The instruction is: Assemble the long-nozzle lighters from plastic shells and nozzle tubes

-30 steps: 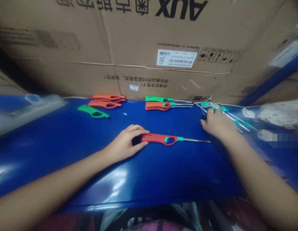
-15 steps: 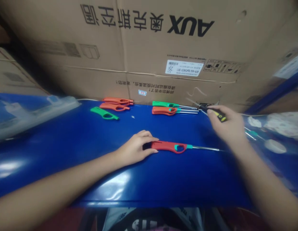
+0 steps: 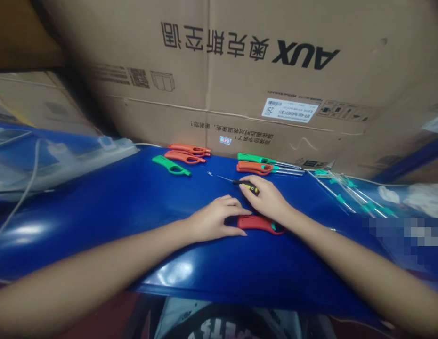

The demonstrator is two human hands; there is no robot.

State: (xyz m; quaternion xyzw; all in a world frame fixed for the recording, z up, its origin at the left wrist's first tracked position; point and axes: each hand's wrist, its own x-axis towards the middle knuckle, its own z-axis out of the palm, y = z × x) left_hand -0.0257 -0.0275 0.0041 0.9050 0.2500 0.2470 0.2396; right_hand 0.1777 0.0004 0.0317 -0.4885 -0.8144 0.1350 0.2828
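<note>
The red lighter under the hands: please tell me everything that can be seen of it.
The red lighter lies flat on the blue table, lengthwise from left to right. Its body looks like smooth red plastic, with a teal trigger part near its right end. The left hand rests on its left end, and the right hand, which holds a black and yellow screwdriver, lies across it and hides its far edge. Its metal tube is not visible.

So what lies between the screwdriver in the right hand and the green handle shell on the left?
In the head view, only bare blue tabletop lies between the screwdriver and the green handle shell, apart from a few tiny pale specks.
</note>
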